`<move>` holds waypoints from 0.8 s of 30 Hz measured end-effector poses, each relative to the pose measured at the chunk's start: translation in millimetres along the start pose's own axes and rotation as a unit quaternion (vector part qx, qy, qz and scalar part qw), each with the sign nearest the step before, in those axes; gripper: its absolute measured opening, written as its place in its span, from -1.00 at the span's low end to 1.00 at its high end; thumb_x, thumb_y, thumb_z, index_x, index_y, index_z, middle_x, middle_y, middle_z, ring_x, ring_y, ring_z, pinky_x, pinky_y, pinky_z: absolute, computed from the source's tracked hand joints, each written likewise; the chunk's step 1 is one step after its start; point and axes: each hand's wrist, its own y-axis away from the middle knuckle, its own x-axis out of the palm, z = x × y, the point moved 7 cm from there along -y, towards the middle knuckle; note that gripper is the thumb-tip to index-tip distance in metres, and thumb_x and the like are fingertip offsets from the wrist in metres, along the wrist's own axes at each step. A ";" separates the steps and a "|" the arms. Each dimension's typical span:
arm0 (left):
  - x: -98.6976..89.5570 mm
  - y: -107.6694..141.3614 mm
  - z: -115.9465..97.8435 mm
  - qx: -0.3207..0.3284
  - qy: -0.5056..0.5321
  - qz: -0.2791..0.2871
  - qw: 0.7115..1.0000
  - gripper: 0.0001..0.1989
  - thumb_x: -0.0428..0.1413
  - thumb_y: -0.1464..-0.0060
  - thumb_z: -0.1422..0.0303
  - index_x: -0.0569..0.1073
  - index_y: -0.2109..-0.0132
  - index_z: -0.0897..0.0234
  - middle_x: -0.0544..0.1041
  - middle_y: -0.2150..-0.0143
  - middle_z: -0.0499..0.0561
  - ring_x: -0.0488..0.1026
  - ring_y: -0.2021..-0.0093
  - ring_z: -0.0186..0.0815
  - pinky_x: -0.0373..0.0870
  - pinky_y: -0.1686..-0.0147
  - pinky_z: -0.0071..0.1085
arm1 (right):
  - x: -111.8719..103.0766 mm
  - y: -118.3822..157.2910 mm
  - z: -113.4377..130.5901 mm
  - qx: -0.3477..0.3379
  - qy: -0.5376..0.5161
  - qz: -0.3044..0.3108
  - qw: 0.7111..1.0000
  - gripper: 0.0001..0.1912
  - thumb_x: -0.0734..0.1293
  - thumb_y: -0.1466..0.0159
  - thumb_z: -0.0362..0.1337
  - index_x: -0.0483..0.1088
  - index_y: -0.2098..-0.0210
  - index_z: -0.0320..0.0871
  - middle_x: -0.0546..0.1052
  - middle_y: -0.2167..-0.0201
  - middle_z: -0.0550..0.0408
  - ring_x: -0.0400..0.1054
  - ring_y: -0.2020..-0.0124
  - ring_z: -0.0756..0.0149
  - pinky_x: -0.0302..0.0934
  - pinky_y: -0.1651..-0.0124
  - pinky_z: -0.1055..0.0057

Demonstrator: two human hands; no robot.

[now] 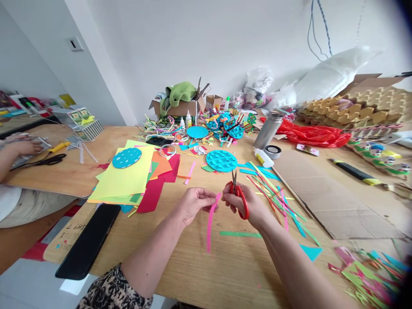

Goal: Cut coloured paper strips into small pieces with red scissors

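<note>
Between the fingertips of my left hand [197, 201] hangs a narrow pink paper strip [210, 227], its upper end near my right fingers. My right hand [247, 201] is wrapped round scissors [245, 208] with red-orange handles, their blades pointing up and away from me. Whether the right fingertips also touch the strip I cannot tell. Below the hands a green paper strip [240, 234] lies flat on the wooden table. Just beyond them sits a blue disc [221, 160] with raised dots. Several coloured strips [273, 193] lie loosely to the right.
Coloured paper sheets [125, 184] and a black phone [88, 240] lie at left. A steel flask [268, 130], a glue bottle [264, 158], flat cardboard [328, 197] and a cutter knife [355, 171] are at right. Another person's hand [25, 146] works at the far left.
</note>
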 end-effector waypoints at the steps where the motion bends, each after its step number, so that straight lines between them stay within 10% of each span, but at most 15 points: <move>1: -0.2 -0.4 0.9 0.003 0.006 0.000 1.000 -0.65 0.36 0.33 0.30 0.53 0.35 0.42 0.54 0.50 0.06 0.48 0.48 -0.32 0.39 0.37 -0.38 | -1.0 0.4 0.4 -0.006 0.000 -0.003 1.000 -0.78 0.31 -0.09 -0.13 0.27 0.45 -0.16 0.38 0.59 0.18 0.26 0.59 0.42 0.14 0.59 0.51; 6: -7.3 0.6 0.4 0.018 0.037 -0.030 0.999 -0.71 0.35 0.31 0.33 0.54 0.40 0.43 0.51 0.53 0.02 0.44 0.51 -0.37 0.37 0.38 -0.41 | -5.7 5.4 10.7 -0.059 0.067 -0.026 0.996 -0.53 0.13 -0.25 0.11 0.33 0.39 -0.18 0.48 0.37 -0.02 0.38 0.30 0.26 0.28 0.28 0.38; 24: -7.2 5.8 -6.5 0.081 -0.068 -0.016 0.994 -0.83 0.15 0.00 0.32 0.40 0.45 0.35 0.44 0.56 -0.05 0.39 0.52 -0.41 0.35 0.38 -0.44 | 39.4 24.6 -38.0 0.072 0.093 0.172 0.978 -0.47 0.18 -0.22 0.15 0.19 0.63 -0.16 0.31 0.79 0.20 0.17 0.77 0.49 0.01 0.69 0.58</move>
